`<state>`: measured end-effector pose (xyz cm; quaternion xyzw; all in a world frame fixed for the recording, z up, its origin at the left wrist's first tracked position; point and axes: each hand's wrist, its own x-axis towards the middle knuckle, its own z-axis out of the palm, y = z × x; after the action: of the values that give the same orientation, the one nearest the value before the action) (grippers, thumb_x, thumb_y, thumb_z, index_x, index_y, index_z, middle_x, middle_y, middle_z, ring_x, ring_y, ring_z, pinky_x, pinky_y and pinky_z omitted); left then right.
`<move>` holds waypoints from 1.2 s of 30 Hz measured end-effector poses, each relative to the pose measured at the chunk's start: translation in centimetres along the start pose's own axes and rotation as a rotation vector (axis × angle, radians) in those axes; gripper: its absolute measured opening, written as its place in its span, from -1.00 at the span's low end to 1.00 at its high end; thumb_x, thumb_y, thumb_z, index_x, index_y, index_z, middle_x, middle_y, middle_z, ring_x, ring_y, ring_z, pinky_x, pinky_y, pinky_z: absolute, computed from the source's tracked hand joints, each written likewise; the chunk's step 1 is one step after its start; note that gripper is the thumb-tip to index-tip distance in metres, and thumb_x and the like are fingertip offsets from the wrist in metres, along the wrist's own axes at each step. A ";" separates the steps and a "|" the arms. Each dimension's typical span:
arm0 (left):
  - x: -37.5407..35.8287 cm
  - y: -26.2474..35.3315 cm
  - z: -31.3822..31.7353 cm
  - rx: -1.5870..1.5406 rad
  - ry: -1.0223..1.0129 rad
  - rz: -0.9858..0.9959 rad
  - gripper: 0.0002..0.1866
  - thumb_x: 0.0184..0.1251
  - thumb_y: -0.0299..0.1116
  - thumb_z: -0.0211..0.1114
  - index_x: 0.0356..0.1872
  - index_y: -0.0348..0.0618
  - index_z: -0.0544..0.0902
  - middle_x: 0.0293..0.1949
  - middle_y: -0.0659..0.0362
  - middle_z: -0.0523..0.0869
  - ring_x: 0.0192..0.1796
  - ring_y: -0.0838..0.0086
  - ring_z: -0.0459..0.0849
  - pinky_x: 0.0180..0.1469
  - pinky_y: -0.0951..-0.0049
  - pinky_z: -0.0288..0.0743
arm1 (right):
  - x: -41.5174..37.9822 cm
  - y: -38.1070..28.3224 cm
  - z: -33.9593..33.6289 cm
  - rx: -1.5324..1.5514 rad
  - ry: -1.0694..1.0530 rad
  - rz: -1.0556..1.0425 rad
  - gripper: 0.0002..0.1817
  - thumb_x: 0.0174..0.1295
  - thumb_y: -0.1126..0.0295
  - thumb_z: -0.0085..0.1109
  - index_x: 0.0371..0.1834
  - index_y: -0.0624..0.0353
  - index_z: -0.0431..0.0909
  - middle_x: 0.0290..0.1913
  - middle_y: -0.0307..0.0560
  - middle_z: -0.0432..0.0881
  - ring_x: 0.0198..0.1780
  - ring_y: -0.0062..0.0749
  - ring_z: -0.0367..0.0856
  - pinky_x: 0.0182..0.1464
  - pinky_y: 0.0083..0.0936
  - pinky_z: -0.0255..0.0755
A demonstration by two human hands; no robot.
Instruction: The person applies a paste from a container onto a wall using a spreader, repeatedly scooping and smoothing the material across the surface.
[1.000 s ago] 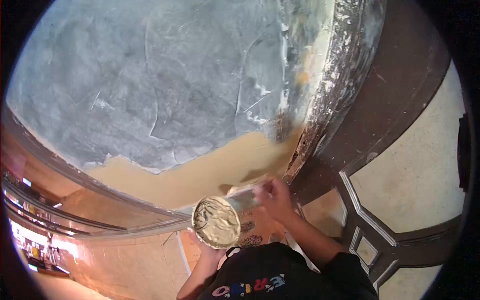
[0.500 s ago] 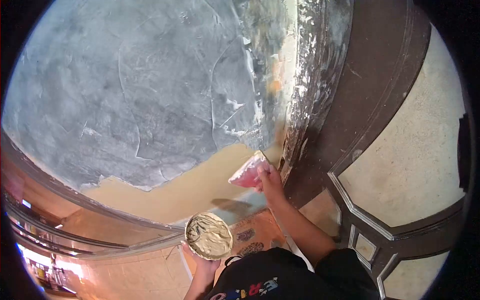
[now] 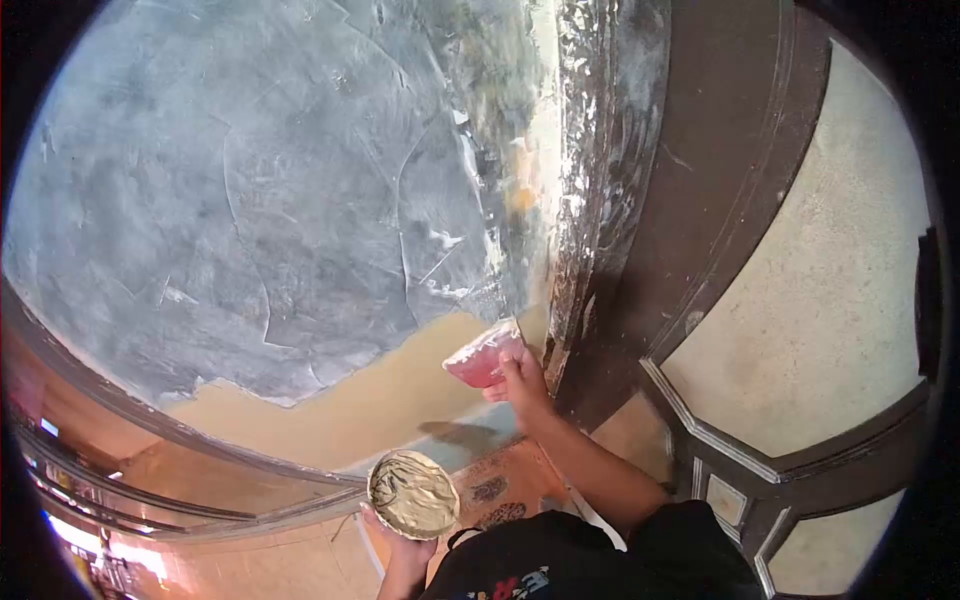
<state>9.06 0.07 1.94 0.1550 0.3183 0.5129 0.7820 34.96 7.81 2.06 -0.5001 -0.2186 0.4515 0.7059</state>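
My left hand point(image 3: 403, 540) supports a round tub point(image 3: 455, 505) from below and behind. Its mouth faces me, and cream-coloured putty point(image 3: 415, 492) with swirled ridges lies inside. In my right hand point(image 3: 521, 385) is a pink-red plastic putty spreader point(image 3: 480, 362), with whitish putty along its upper edge. The thumb presses on the blade's face while other fingers are hidden behind it. The spreader overlaps the lower wall, close to where the beige surface point(image 3: 350, 405) meets the grey-blue coat point(image 3: 300, 200).
A dark wooden frame point(image 3: 690, 220) with pale panels point(image 3: 800, 270) stands to the right of the wall. Its edge strip point(image 3: 578, 180) is flecked with white. Lower left are a ledge point(image 3: 200, 505) and a tiled floor point(image 3: 270, 550). A brownish surface point(image 3: 525, 465) bears dark patches.
The view has shifted, so the wall appears farther left and lower. My right hand and spreader have moved slightly up and right against the wall. Both hands keep their holds.
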 end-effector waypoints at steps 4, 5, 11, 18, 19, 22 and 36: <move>-0.2 -0.1 0.1 -0.004 -0.005 0.016 -0.12 0.05 0.49 -0.16 0.25 0.03 0.29 0.20 0.15 0.40 0.21 0.20 0.39 0.22 0.10 0.30 | -0.2 4.6 -3.3 -0.015 0.143 0.244 -0.71 0.34 0.18 -0.07 0.01 0.08 0.29 -0.32 -0.14 0.45 -0.60 -0.43 0.53 -0.57 -0.53 0.51; -0.2 0.0 0.3 -0.005 -0.010 0.015 -0.12 0.05 0.49 -0.16 0.25 0.03 0.29 0.20 0.15 0.40 0.21 0.20 0.39 0.22 0.10 0.30 | -0.5 4.7 -3.8 -0.015 0.144 0.239 -0.71 0.34 0.18 -0.07 0.01 0.08 0.29 -0.32 -0.14 0.45 -0.60 -0.43 0.53 -0.57 -0.53 0.51; -0.1 0.3 0.4 -0.079 -0.018 -0.029 -0.17 0.10 0.44 -0.18 0.24 0.03 0.30 0.20 0.14 0.40 0.20 0.20 0.39 0.22 0.10 0.30 | 0.6 0.6 -2.0 0.070 0.045 0.036 -0.54 0.30 0.02 -0.04 0.00 0.17 0.25 -0.33 -0.08 0.47 -0.53 -0.30 0.62 -0.52 -0.46 0.57; -0.7 0.2 0.3 0.032 -0.101 0.054 -0.18 0.14 0.42 -0.20 0.27 0.03 0.26 0.23 0.14 0.36 0.23 0.21 0.36 0.26 0.11 0.25 | -0.2 8.7 -6.3 0.135 0.051 0.318 -0.59 0.29 0.10 0.02 0.02 0.15 0.26 -0.34 -0.12 0.48 -0.53 -0.33 0.59 -0.52 -0.50 0.55; -0.9 0.2 0.5 0.030 -0.104 0.056 -0.18 0.14 0.42 -0.20 0.27 0.03 0.26 0.23 0.14 0.36 0.23 0.21 0.36 0.26 0.11 0.25 | 0.1 8.6 -6.3 0.134 0.049 0.314 -0.59 0.29 0.10 0.02 0.02 0.15 0.26 -0.34 -0.12 0.48 -0.53 -0.33 0.59 -0.52 -0.50 0.55; -0.6 0.3 -0.5 -0.050 -0.080 -0.009 -0.15 0.12 0.45 -0.18 0.27 0.03 0.25 0.23 0.14 0.36 0.24 0.21 0.36 0.26 0.11 0.25 | -0.1 1.8 -3.0 0.094 0.022 0.047 -0.55 0.29 0.08 0.01 0.09 0.12 0.21 -0.20 -0.10 0.47 -0.47 -0.37 0.57 -0.45 -0.51 0.56; -0.9 -0.1 -0.3 -0.069 -0.027 0.008 -0.14 0.10 0.48 -0.21 0.26 0.04 0.27 0.23 0.15 0.36 0.22 0.20 0.37 0.23 0.09 0.29 | -0.5 -1.2 -2.6 0.062 0.007 0.067 -0.70 0.30 0.22 0.03 0.02 0.00 0.26 -0.33 -0.25 0.44 -0.46 -0.52 0.52 -0.46 -0.55 0.51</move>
<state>8.66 -0.82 2.02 0.1362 0.2892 0.5245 0.7891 37.20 5.92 2.21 -0.4866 -0.1852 0.4799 0.7062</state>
